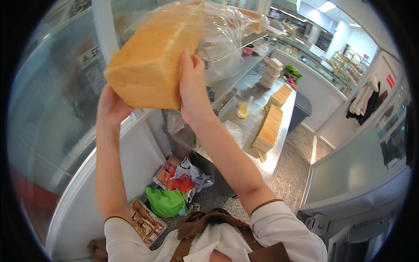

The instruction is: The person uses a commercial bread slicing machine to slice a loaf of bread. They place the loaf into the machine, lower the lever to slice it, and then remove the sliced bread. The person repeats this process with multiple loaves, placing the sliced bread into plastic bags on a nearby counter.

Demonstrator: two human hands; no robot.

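Note:
I hold a long unsliced bread loaf up in front of me between both hands. My left hand supports its lower left edge, fingers partly hidden beneath it. Against its right side presses my right hand, thumb upward. A clear plastic bag hangs around and beyond the loaf's far end; how much of the bread it covers is hard to tell. Two more loaves rest on the steel worktable to the right: a nearer loaf and a farther loaf.
A tub of yellow spread with a utensil and stacked white containers stand on the worktable. A shelf runs above it. On the floor lie a green bag and a tray of packaged food. A glass partition borders the left.

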